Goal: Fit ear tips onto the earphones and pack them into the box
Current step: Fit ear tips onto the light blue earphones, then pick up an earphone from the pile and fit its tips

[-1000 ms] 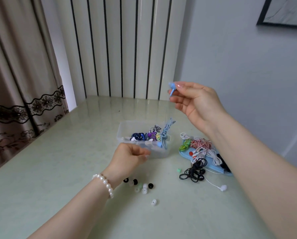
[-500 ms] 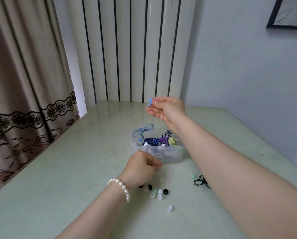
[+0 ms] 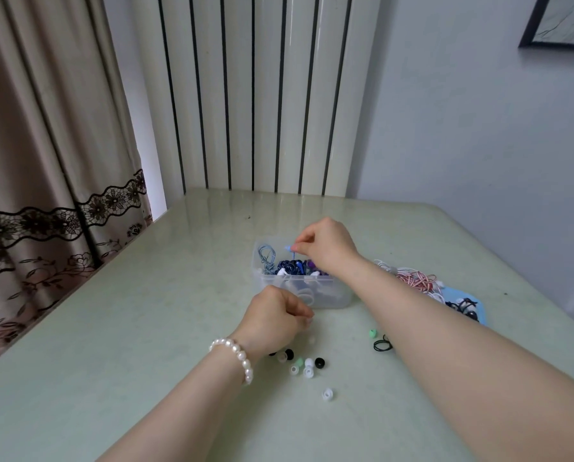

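Right hand [image 3: 325,248], its grip pinched on a blue earphone [image 3: 291,249] over the clear box [image 3: 332,296] on the desk [image 3: 145,328]; left hand [image 3: 272,315] curled, contents indiscernible, above loose ear tips [image 3: 307,365].

**Gloss, plastic and cloth**

The table [image 3: 118,331] has a smooth, pale green, polished top that mirrors the panels behind it. The box [image 3: 340,300] is clear, slightly frosted plastic. The loose ear tips [image 3: 307,365] look like soft, matt rubber. The bracelet [image 3: 237,353] has glossy, pearly beads. The curtain [image 3: 45,155] is matt woven cloth with lace trim. The wall panels [image 3: 265,95] are glossy.
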### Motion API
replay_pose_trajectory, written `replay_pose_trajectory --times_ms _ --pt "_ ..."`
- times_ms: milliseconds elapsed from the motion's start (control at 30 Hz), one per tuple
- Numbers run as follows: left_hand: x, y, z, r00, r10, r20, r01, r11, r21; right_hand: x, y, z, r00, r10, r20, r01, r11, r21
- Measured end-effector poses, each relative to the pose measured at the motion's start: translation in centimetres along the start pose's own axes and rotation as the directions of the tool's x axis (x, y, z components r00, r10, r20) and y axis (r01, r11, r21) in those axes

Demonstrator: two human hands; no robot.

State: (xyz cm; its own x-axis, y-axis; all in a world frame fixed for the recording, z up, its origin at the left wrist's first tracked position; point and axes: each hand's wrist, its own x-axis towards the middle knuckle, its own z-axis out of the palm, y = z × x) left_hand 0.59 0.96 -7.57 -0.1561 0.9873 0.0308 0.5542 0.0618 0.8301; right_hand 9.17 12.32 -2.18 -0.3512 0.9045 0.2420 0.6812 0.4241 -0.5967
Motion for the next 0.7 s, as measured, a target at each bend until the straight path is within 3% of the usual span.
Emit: replay_pose_trajectory --times_ms 133,300,367,467,700 --pt "0.0 0.1 -0.1 1.0 -0.012 0.013 0.012 1.0 0.002 -1.1 1.3 -3.6 1.0 -0.016 0.003 0.016 0.998 -0.059" --pt "0.0 0.4 0.2 1.0 0.003 0.01 -0.004 1.0 0.031 -4.6 4.3 -8.2 0.954 -0.015 0.3 0.08 0.975 -0.207" --pt "-0.1 0.3 0.1 1.0 0.016 -0.002 -0.016 0.999 0.038 -5.7 4.9 -8.9 0.969 -0.09 0.23 0.141 0.967 -0.212" --pt "-0.2 0.4 0.2 0.999 0.029 -0.017 -0.028 0.998 0.062 -7.3 5.1 -10.2 0.983 -0.181 0.007 0.179 0.967 -0.183" --pt "-0.3 0.2 1.0 0.996 0.088 0.009 -0.089 0.99 0.114 -8.9 7.7 -10.8 0.981 0.027 0.193 0.007 0.984 -0.176"
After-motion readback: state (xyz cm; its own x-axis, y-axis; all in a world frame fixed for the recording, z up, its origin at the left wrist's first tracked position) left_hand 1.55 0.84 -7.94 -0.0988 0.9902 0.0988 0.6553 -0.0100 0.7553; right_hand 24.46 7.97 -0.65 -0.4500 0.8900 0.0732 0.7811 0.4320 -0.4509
